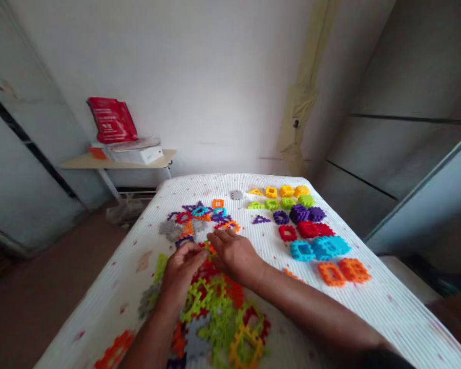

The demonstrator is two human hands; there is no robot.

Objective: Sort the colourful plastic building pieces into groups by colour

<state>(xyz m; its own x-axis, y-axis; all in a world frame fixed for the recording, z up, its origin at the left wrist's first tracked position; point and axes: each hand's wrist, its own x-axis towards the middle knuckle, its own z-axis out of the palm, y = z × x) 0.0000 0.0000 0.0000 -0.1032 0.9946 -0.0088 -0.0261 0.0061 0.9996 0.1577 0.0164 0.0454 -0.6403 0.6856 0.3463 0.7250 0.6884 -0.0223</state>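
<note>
A heap of interlocking plastic building pieces point(218, 312), mostly green, red, orange and grey, lies on the bed in front of me. Over its far end, my left hand point(182, 269) has its thumb and fingers drawn together; whatever is between them is too blurred to name. Close beside it, my right hand point(238, 256) reaches across the heap from the right. Its fingers stretch leftward, slightly bent, while its thumb is hidden. Just beyond both hands lies a mixed scatter of purple, orange, red, blue and grey pieces point(184, 218).
To the right, pieces lie in rows by colour: yellow point(287, 191), green point(288, 203), purple point(299, 213), red point(315, 229), blue point(326, 248), orange point(354, 270). A grey piece point(237, 195) lies near the far edge. A red bag point(111, 120) rests on a side table point(84, 163).
</note>
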